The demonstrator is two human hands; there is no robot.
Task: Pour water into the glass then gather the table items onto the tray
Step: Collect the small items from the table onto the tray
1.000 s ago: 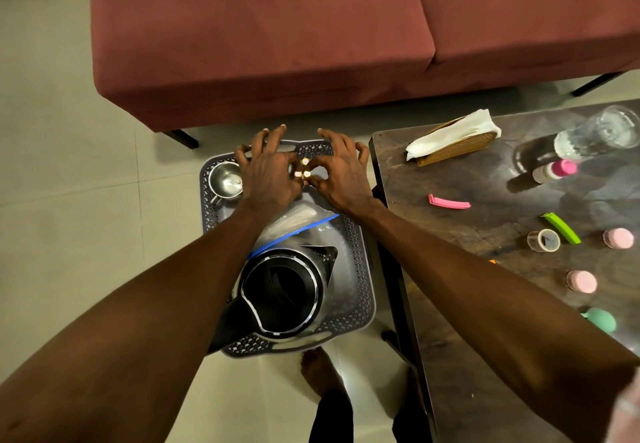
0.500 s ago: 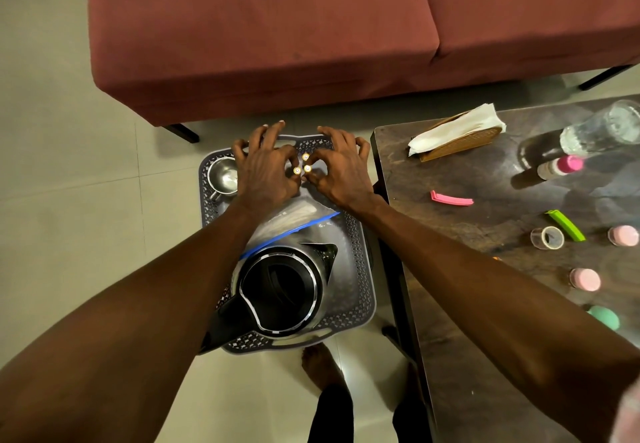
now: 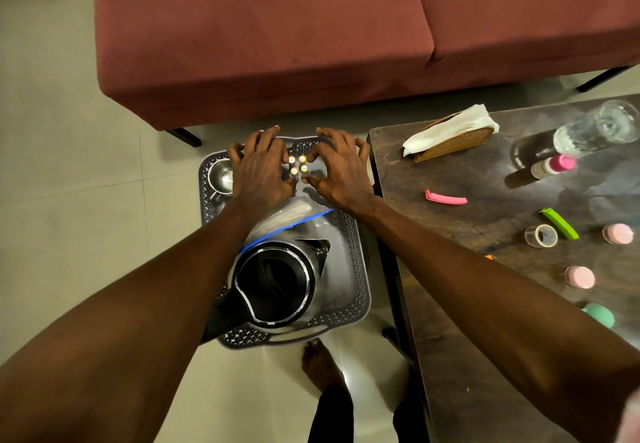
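On the tiled floor before the red sofa (image 3: 263, 44) sits my grey tray (image 3: 349, 234), left of the table (image 3: 485, 338). At the tray's far end, my left hand (image 3: 261, 168) and right hand (image 3: 341, 172) curl around four small batteries (image 3: 298, 164), fingertips pinching them upright. The kettle (image 3: 277, 283) fills the tray's near end; the glass (image 3: 595, 129) stays on the table.

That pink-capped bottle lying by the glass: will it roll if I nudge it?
Probably: the pink-capped bottle lies on its side on the smooth table and looks round. It seems small, so likely light. The glass close beside it could get knocked.

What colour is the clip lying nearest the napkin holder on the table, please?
Pink; the clip shows clearly in the head view.
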